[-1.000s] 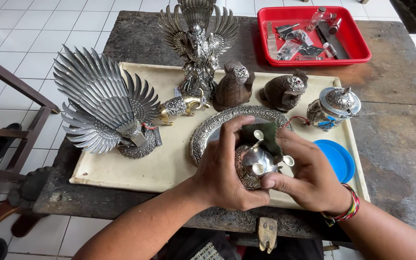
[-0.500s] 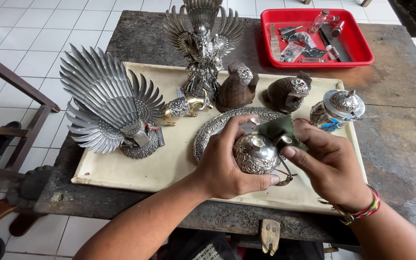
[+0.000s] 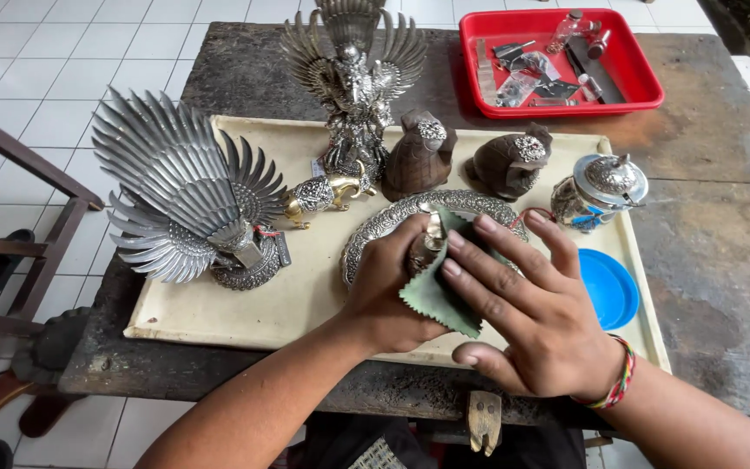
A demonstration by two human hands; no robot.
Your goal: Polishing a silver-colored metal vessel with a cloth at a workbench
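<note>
Both hands meet at lower centre of frame. Left hand (image 3: 388, 291) curled around small silver piece (image 3: 428, 246); right hand (image 3: 527, 313), fingers spread flat, presses green cloth (image 3: 436, 291) against it.

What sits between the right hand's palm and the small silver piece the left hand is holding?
A green cloth lies there: in the head view the right hand presses it against the small silver piece gripped by the left hand, above the oval silver tray.
</note>
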